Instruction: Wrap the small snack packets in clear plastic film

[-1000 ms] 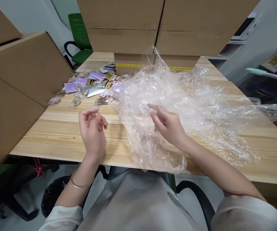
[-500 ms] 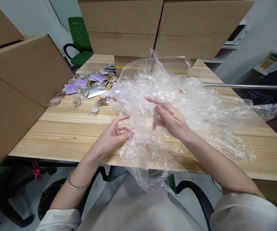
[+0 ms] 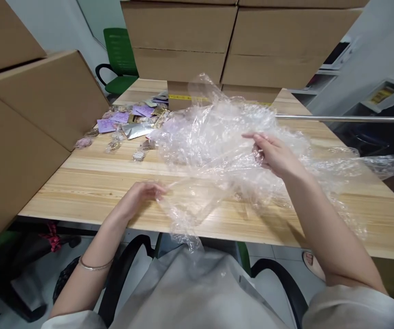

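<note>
A big crumpled heap of clear plastic film covers the middle of the wooden table. My left hand, low over the table near its front edge, pinches an edge of the film. A thin sheet of it stretches from there towards my right hand. My right hand is over the heap, its index finger pointing left and the other fingers curled on the film. One end of the sheet hangs past the table's front edge towards my grey clothing.
Small wrapped packets, purple cards and a silver pouch lie at the back left. Cardboard boxes stand at the left and back. A metal rod runs along the right. Behind the table is a green chair.
My hands have moved apart, the left towards me and left, the right to the right. Film is drawn out between them, and the heap's raised top has sunk.
</note>
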A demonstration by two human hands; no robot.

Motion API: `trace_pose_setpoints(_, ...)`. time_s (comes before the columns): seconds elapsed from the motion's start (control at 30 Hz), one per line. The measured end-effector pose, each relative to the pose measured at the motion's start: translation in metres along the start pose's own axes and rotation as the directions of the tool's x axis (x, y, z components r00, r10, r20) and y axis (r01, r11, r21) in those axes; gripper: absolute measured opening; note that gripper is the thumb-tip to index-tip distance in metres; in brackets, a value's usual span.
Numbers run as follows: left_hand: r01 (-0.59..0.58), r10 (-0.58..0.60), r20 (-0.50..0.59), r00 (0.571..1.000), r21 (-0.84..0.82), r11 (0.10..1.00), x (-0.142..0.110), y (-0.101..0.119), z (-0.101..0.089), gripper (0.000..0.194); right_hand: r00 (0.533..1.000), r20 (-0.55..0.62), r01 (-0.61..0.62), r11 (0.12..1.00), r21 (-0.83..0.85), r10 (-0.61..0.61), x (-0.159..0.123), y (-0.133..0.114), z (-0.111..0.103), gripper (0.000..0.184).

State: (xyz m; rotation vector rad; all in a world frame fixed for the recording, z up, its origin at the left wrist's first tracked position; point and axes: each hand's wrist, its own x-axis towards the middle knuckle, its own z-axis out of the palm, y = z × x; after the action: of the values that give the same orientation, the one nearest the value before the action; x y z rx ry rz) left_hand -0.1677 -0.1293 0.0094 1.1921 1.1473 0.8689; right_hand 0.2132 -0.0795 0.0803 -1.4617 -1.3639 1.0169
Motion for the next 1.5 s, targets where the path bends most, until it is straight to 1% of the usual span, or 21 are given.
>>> trace_pose_setpoints(0.1,0.005,0.008,-0.101,0.995,0.132,0.991,0.007,-0.008,0.001,0.041,0.994,0.051,-0.090,0.986,-0.142,0.098,-0.007,0.014,0.012,0.033)
trace_pose_setpoints(0.2,-0.016,0.083,-0.202,0.976,0.312,0.950,0.017,-0.014,0.004,0.033,0.997,0.060,-0.026,0.951,-0.309,0.047,-0.021,0.021,0.024,0.034)
trace_pose_setpoints(0.27,-0.016,0.064,-0.136,0.989,0.324,0.946,0.022,-0.012,0.005,0.033,0.998,0.060,0.046,0.924,-0.379,-0.025,-0.029,0.019,0.025,0.035)
trace_pose_setpoints(0.33,-0.004,0.000,0.015,1.000,0.299,0.954,0.022,-0.004,0.002,0.035,0.996,0.088,0.053,0.926,-0.374,-0.022,-0.034,0.011,0.019,0.039)
trace_pose_setpoints(0.43,-0.021,-0.028,0.210,0.977,0.228,0.973,0.013,0.012,-0.010,0.047,0.982,0.166,-0.059,0.976,-0.208,0.095,-0.034,-0.008,-0.003,0.050)
trace_pose_setpoints(0.57,-0.056,0.023,0.356,0.934,0.083,0.995,0.001,0.017,-0.031,0.072,0.958,0.250,-0.150,0.989,0.008,0.143,-0.022,-0.021,-0.024,0.067)
trace_pose_setpoints(0.67,-0.086,0.031,0.367,0.930,0.134,0.987,0.002,0.007,-0.040,0.080,0.958,0.219,-0.149,0.974,-0.172,0.185,-0.014,-0.014,-0.022,0.078)
trace_pose_setpoints(0.73,-0.100,0.014,0.348,0.937,0.230,0.968,0.008,-0.001,-0.040,0.080,0.980,0.086,-0.119,0.882,-0.455,0.177,-0.017,-0.009,-0.014,0.090)
trace_pose_setpoints(0.8,-0.119,0.001,0.342,0.940,0.324,0.939,0.014,-0.006,-0.037,0.079,0.993,-0.114,-0.081,0.684,-0.725,-0.003,-0.030,-0.007,0.000,0.094)
trace_pose_setpoints(0.87,-0.174,0.026,0.335,0.942,0.419,0.891,0.018,-0.008,-0.033,0.077,0.918,-0.242,-0.068,0.476,-0.877,-0.315,-0.050,-0.010,0.021,0.086)
trace_pose_setpoints(0.9,-0.207,0.049,0.330,0.943,0.466,0.860,0.019,-0.008,-0.030,0.075,0.866,-0.234,-0.040,0.405,-0.913,-0.442,-0.061,-0.012,0.034,0.081)
trace_pose_setpoints(0.93,-0.236,0.070,0.324,0.943,0.508,0.828,0.020,-0.007,-0.029,0.072,0.831,-0.186,0.019,0.361,-0.933,-0.525,-0.070,-0.011,0.049,0.077)
trace_pose_setpoints(0.97,-0.255,0.086,0.317,0.945,0.545,0.799,0.020,-0.006,-0.028,0.068,0.841,-0.064,0.140,0.330,-0.933,-0.537,-0.077,-0.009,0.065,0.076)
trace_pose_setpoints(1.03,-0.255,0.125,0.250,0.960,0.594,0.763,0.022,-0.003,-0.028,0.054,0.838,0.254,0.432,0.302,-0.850,-0.483,-0.084,0.005,0.094,0.075)
trace_pose_setpoints(1.1,-0.208,0.198,0.088,0.976,0.638,0.741,0.028,0.000,-0.033,0.037,0.780,0.472,0.606,0.308,-0.733,-0.412,-0.080,0.030,0.115,0.076)
trace_pose_setpoints(1.17,-0.121,0.293,-0.117,0.949,0.721,0.682,0.043,0.003,-0.041,0.033,0.765,0.523,0.638,0.331,-0.696,-0.375,-0.069,0.058,0.123,0.079)
trace_pose_setpoints(1.23,0.012,0.352,-0.239,0.905,0.841,0.541,0.065,0.007,-0.050,0.039,0.782,0.514,0.619,0.347,-0.704,-0.352,-0.059,0.080,0.122,0.080)
trace_pose_setpoints(1.3,0.157,0.326,-0.277,0.904,0.924,0.348,0.089,0.010,-0.059,0.053,0.793,0.510,0.606,0.351,-0.713,-0.333,-0.053,0.093,0.117,0.079)
trace_pose_setpoints(1.37,0.236,0.250,-0.286,0.925,0.949,0.209,0.110,0.015,-0.068,0.061,0.795,0.516,0.605,0.353,-0.714,-0.320,-0.050,0.097,0.113,0.079)
trace_pose_setpoints(1.43,0.247,0.186,-0.275,0.943,0.956,0.159,0.122,0.021,-0.079,0.059,0.791,0.524,0.611,0.354,-0.708,-0.316,-0.049,0.097,0.110,0.080)
trace_pose_setpoints(1.5,0.222,0.157,-0.246,0.956,0.962,0.157,0.126,0.031,-0.093,0.050,0.784,0.536,0.620,0.355,-0.699,-0.314,-0.048,0.095,0.109,0.081)
